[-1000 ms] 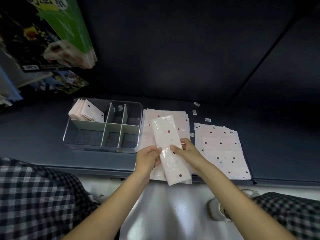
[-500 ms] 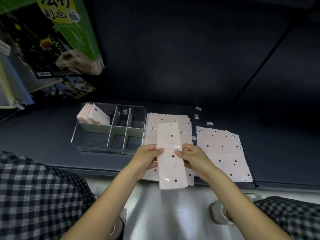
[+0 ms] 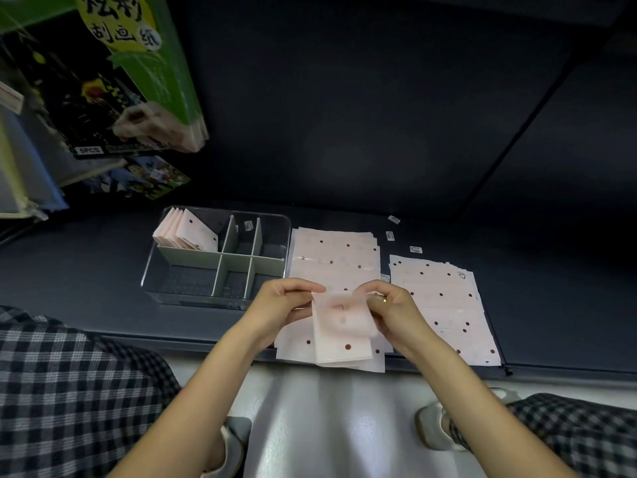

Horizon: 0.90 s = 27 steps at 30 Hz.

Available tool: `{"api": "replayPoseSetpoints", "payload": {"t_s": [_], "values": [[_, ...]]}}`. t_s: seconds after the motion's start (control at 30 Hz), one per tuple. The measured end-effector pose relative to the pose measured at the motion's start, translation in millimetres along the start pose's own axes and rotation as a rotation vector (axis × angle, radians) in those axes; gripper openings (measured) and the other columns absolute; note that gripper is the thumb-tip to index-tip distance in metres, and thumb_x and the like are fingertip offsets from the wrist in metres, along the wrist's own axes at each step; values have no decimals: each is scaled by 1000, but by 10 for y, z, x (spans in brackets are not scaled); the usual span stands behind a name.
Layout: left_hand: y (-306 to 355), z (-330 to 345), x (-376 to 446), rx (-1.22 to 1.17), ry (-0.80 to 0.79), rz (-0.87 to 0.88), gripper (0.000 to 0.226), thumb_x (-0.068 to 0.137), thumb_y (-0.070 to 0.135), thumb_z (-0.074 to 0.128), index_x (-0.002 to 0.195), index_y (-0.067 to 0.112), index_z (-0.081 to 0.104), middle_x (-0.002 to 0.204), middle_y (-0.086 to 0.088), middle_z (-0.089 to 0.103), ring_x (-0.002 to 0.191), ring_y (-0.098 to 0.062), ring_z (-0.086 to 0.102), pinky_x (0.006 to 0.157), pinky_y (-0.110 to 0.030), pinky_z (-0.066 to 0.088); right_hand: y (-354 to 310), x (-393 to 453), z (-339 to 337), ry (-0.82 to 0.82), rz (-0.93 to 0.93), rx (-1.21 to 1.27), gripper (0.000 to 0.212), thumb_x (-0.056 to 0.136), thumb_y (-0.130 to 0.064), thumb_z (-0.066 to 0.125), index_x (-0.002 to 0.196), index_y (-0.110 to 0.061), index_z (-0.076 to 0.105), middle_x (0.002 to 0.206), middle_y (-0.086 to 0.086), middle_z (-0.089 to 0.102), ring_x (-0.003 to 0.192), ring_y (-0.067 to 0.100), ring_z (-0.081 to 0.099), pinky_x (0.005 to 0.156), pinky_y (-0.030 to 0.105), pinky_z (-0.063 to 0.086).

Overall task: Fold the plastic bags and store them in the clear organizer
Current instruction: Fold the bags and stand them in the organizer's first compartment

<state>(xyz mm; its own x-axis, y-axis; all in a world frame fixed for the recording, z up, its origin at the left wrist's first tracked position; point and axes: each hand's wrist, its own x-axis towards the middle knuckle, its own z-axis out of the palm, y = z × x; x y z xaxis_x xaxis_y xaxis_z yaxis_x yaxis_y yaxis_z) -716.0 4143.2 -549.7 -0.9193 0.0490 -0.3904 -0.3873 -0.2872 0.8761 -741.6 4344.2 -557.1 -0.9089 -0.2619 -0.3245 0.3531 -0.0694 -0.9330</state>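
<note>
both hands up over the front lip of the dark shelf [image 3: 86, 270]. left hand [image 3: 282, 305] and right hand [image 3: 393, 312] each pinch a top corner of one folded bag [image 3: 341, 336], fingers curled onto it; upper part bent over toward the person, lower end hanging just past the shelf edge.

beneath it, middle stack of flat bags [image 3: 334, 260], its near edge overhanging the lip. second stack [image 3: 444, 305] just right of that, narrow gap between, also reaching the front edge. clear organizer [image 3: 193, 291] just left of the middle stack, its right wall beside the stack's left edge. folded bags [image 3: 186, 232] stand tilted in its back-left compartment; other compartments look bare. open shelf left of the organizer and behind both stacks; three small labels [image 3: 390, 235] lie there.

against half a second ago: the held bag was a long upright strip gripped mid-length at its sides; now it is doubled over, shorter, hands closer to its top.
</note>
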Motion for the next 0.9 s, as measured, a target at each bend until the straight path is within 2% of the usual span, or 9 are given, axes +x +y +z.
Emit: {"api": "replayPoseSetpoints", "payload": {"t_s": [0.13, 0.23, 0.37, 0.47, 0.53, 0.6, 0.7, 0.8, 0.9], "values": [[-39, 27, 5, -63, 0, -70, 22, 98, 19, 47, 106, 16, 68, 88, -5, 70, 76, -15, 68, 68, -24, 56, 60, 6, 23, 31, -41, -56, 39, 88, 9, 45, 68, -17, 66, 68, 13, 45, 73, 27, 36, 68, 30, 39], [-86, 80, -3, -40, 37, -176, 29, 95, 32, 52, 100, 8, 68, 89, -8, 70, 75, -16, 67, 67, -25, 56, 93, -1, 56, 48, -68, -86, 41, 89, 10, 44, 66, -17, 64, 60, 8, 46, 67, 24, 38, 64, 28, 39], [-139, 115, -19, -2, 105, -146, 17, 91, 17, 60, 92, 3, 69, 86, -11, 70, 69, -15, 67, 61, -21, 55, 71, -19, 77, 44, -98, -181, 34, 89, 10, 43, 70, -12, 61, 60, -3, 57, 62, 16, 54, 67, 24, 51], [-154, 101, 12, 128, 199, -21, 12, 89, 9, 62, 86, 1, 70, 83, -13, 67, 72, -20, 62, 71, -32, 56, 26, -12, 91, 51, -121, -237, 32, 91, 7, 43, 80, -12, 65, 92, -7, 71, 91, 9, 65, 80, 18, 52], [-164, 105, 16, 336, 185, 117, 10, 86, 9, 65, 80, 5, 72, 73, -4, 68, 66, -15, 60, 71, -29, 52, -3, -14, 112, 5, -187, -415, 29, 94, -5, 51, 92, -27, 69, 103, -15, 69, 102, 1, 62, 88, 15, 47], [-168, 137, -13, 569, 123, 241, 10, 85, 15, 67, 78, 13, 74, 69, 5, 70, 64, -10, 62, 66, -24, 48, -2, -23, 130, -66, -233, -621, 21, 89, -18, 62, 94, -36, 72, 96, -24, 70, 98, -8, 61, 86, 9, 44], [-160, 125, -20, 758, 110, 354, 10, 85, 24, 67, 78, 23, 75, 76, 7, 73, 77, -14, 67, 75, -35, 51, -9, 5, 94, -52, -232, -752, 9, 84, -21, 69, 84, -27, 76, 79, -23, 71, 82, -5, 64, 76, 14, 48], [-102, 59, -12, 713, 137, 350, 8, 82, 26, 71, 75, 29, 73, 76, 9, 73, 78, -14, 67, 74, -40, 53, -115, 52, 60, -45, -239, -747, 11, 82, -18, 71, 75, -26, 75, 71, -16, 71, 70, 0, 62, 70, 19, 48], [-9, -90, 22, 672, 81, 231, 12, 78, 14, 75, 79, 26, 74, 77, 1, 73, 74, -18, 69, 72, -44, 57, -246, 84, 80, -25, -249, -636, 21, 83, -14, 70, 71, -31, 73, 77, -7, 73, 72, 6, 63, 71, 25, 50]]}}
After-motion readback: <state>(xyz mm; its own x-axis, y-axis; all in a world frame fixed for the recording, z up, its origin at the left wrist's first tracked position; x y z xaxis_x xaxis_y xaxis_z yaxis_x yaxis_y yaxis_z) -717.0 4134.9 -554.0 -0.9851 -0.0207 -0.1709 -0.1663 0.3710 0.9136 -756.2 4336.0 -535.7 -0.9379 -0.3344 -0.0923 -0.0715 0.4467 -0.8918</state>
